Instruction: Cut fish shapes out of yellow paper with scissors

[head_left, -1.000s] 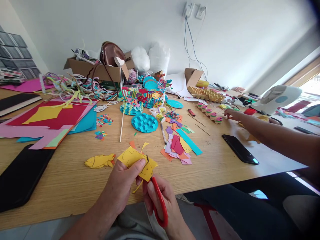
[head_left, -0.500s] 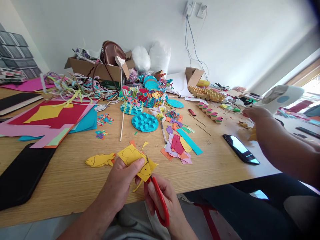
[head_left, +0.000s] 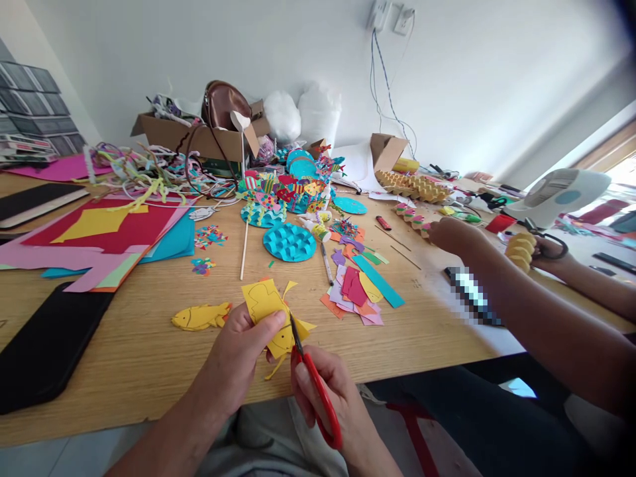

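My left hand [head_left: 243,354] pinches a piece of yellow paper [head_left: 261,299] with a fish outline drawn on it, thumb on top. Red-handled scissors [head_left: 320,397] are gripped in my right hand [head_left: 332,384], their blades at the paper's right edge beside the drawn fish head. Narrow yellow offcuts hang from that edge. On the table to the left of my hands lies a small stack of cut yellow paper fish [head_left: 199,317] with an orange bit at the tail end.
Colourful paper scraps [head_left: 355,291], a pen [head_left: 326,264] and a blue textured disc [head_left: 289,242] lie ahead. Coloured sheets [head_left: 44,255] and a black phone-like slab [head_left: 50,348] are left. A co-worker's arms [head_left: 517,291] reach over a phone [head_left: 472,295] at right, one hand holding scissors.
My scissors have swung more upright, with more blade showing along the paper. The co-worker's near hand has moved left towards the pink-and-green strip, and their other hand with scissors has come into view.
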The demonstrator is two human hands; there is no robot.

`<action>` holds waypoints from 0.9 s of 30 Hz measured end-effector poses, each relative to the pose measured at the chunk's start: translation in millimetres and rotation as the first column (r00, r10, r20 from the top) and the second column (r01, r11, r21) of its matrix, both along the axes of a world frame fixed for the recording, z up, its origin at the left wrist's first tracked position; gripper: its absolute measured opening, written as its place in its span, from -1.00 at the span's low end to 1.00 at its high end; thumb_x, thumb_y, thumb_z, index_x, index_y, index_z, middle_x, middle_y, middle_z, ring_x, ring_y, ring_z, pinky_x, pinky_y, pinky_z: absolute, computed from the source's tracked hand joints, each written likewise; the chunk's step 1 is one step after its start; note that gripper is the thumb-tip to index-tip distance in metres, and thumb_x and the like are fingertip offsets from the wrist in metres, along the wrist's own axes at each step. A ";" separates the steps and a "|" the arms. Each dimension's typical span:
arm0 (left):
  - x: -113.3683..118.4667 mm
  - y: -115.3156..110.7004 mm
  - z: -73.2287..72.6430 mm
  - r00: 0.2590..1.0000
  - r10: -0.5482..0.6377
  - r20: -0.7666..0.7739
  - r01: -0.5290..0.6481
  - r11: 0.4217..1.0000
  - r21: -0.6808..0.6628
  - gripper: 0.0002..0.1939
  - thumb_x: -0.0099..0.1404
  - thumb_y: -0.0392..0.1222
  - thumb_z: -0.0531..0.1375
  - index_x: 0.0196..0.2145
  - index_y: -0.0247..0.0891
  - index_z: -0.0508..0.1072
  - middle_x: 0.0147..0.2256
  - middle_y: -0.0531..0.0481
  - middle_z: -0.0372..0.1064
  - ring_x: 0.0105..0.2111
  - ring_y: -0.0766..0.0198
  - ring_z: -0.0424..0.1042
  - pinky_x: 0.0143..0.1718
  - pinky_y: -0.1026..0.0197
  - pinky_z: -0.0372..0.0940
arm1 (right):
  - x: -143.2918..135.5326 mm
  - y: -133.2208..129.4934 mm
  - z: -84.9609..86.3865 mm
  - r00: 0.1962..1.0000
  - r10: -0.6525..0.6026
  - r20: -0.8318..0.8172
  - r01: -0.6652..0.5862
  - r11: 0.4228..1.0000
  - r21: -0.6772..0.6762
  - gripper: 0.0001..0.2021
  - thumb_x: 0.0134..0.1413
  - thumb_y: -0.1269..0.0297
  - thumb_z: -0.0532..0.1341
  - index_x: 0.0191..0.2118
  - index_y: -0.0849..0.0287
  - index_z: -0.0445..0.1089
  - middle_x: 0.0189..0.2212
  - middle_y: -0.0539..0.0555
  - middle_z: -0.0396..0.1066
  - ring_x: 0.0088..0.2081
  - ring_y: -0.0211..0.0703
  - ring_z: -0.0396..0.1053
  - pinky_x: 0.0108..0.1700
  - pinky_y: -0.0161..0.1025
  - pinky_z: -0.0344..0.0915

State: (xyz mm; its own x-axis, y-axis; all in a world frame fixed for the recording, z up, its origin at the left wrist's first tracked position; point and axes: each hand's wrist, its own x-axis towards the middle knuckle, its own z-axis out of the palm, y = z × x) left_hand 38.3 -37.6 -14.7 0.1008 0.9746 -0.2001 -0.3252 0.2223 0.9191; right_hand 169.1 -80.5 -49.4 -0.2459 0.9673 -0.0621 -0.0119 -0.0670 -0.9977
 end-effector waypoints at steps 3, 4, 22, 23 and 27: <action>-0.2 1.2 0.2 1.000 -0.005 -0.007 0.005 1.000 -0.008 -0.84 -0.04 -0.17 0.29 -0.60 -0.28 0.40 -0.66 0.15 0.25 -0.64 0.41 0.16 -0.66 0.38 0.09 | 0.9 0.1 2.2 1.000 0.003 0.018 -0.003 1.000 -0.001 -0.49 0.10 -0.19 0.08 -0.62 0.14 0.11 -0.78 -0.13 0.05 -0.69 -0.37 -0.07 -0.64 -0.38 -0.12; -0.3 1.6 0.2 1.000 -0.005 -0.006 0.005 1.000 -0.013 -0.84 -0.04 -0.17 0.29 -0.59 -0.28 0.40 -0.65 0.15 0.26 -0.63 0.41 0.16 -0.65 0.37 0.10 | 1.1 0.2 2.7 1.000 0.003 0.024 -0.003 1.000 -0.003 -0.48 0.10 -0.19 0.08 -0.62 0.14 0.11 -0.78 -0.13 0.04 -0.68 -0.37 -0.07 -0.64 -0.37 -0.12; -6.4 5.6 -3.2 0.997 -0.073 -0.021 0.074 0.997 0.017 -0.85 0.02 -0.16 0.24 -0.59 -0.25 0.39 -0.62 0.15 0.23 -0.58 0.38 0.17 -0.55 0.35 0.14 | 2.4 0.7 2.9 0.994 0.021 0.107 -0.028 0.998 0.059 -0.51 0.15 -0.11 0.07 -0.63 0.14 0.08 -0.73 -0.13 0.01 -0.65 -0.35 -0.06 -0.60 -0.34 -0.12; -6.8 5.4 -3.9 0.997 -0.075 -0.023 0.075 0.997 0.022 -0.84 0.03 -0.16 0.23 -0.60 -0.25 0.37 -0.62 0.15 0.22 -0.58 0.38 0.17 -0.55 0.35 0.14 | 2.4 0.7 2.3 0.994 0.024 0.103 -0.029 0.998 0.056 -0.51 0.16 -0.10 0.06 -0.63 0.14 0.07 -0.73 -0.13 0.01 -0.65 -0.35 -0.06 -0.60 -0.34 -0.12; -8.1 4.9 -5.5 0.995 -0.086 -0.044 0.087 0.996 0.023 -0.83 0.04 -0.15 0.22 -0.60 -0.24 0.35 -0.61 0.15 0.21 -0.57 0.38 0.16 -0.56 0.35 0.12 | 2.7 1.6 1.1 0.994 0.024 0.108 -0.030 0.998 0.061 -0.52 0.17 -0.08 0.06 -0.63 0.13 0.07 -0.74 -0.13 0.03 -0.65 -0.35 -0.05 -0.60 -0.35 -0.10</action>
